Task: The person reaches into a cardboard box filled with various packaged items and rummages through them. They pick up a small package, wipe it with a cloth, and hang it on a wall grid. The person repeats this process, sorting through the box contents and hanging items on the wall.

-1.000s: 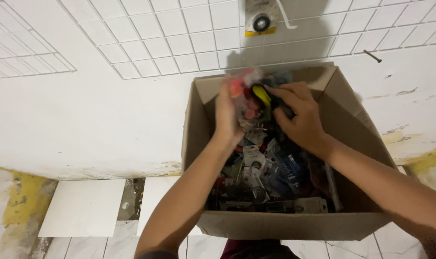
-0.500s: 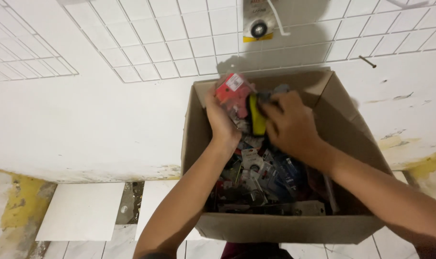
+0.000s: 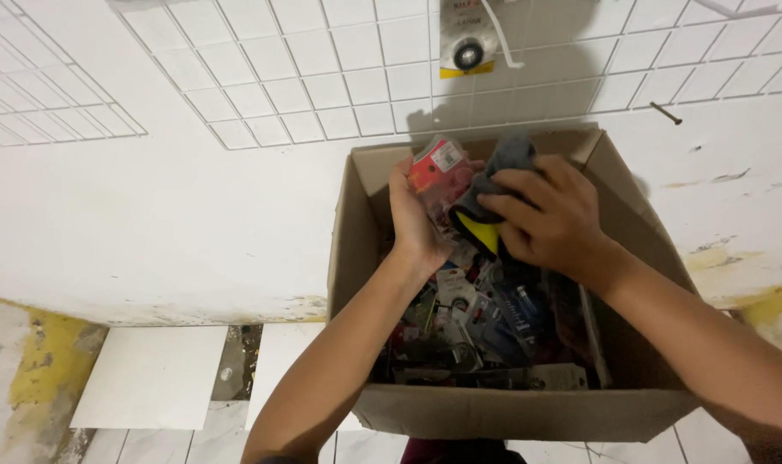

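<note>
Much of what I'm handling is hidden by my own hands. My left hand is closed around a clear plastic packet with a red card, thumb side toward me; only its top corner shows above my fingers, and what's inside I can't make out. My right hand is clamped over a grey and yellow item, soft-looking grey on top with a bright yellow patch below; its full shape is covered by my palm, so I can't tell what it is. The two hands are close together, almost touching, both raised over the far end of the open cardboard box.

The box is plain brown corrugated card, flaps up, standing against a white wall. Inside lies a jumble of small blister packs, glossy plastic and printed card in blue, grey and red, too tangled to tell apart. On the wall hangs a white wire grid panel with a carded round black part on it, cut off at the top edge. Below left, the tiled floor is white and scuffed.
</note>
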